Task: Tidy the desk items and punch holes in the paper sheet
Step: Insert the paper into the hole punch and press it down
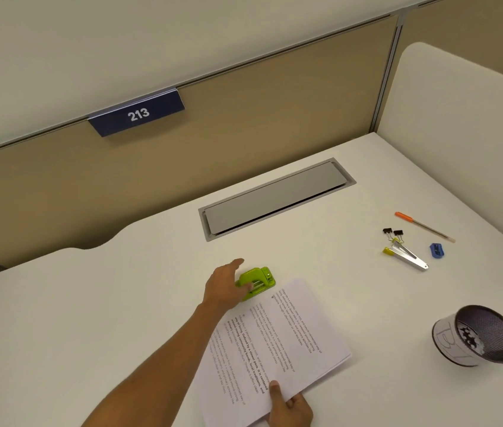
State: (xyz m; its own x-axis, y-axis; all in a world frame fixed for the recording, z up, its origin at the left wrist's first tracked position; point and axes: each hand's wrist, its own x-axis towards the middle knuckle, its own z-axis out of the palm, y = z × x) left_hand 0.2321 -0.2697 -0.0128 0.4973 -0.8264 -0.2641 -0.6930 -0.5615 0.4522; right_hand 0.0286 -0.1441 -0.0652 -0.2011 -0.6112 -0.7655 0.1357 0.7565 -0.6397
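Observation:
A printed paper sheet point(278, 340) lies on the white desk point(89, 303), its far edge next to a green hole punch point(257, 282). My left hand point(225, 288) rests against the punch's left side, fingers spread and touching it; whether it grips the punch is unclear. At the sheet's near edge, my right hand point(288, 406) pinches the paper, thumb on top.
A black mesh pen cup point(479, 335) stands at the right. Farther back right lie an orange-capped pen point(422, 226), black binder clips point(393, 233), a metal staple remover with yellow tips point(405, 255) and a blue sharpener point(437, 250). A grey cable hatch point(274, 198) sits in the desk.

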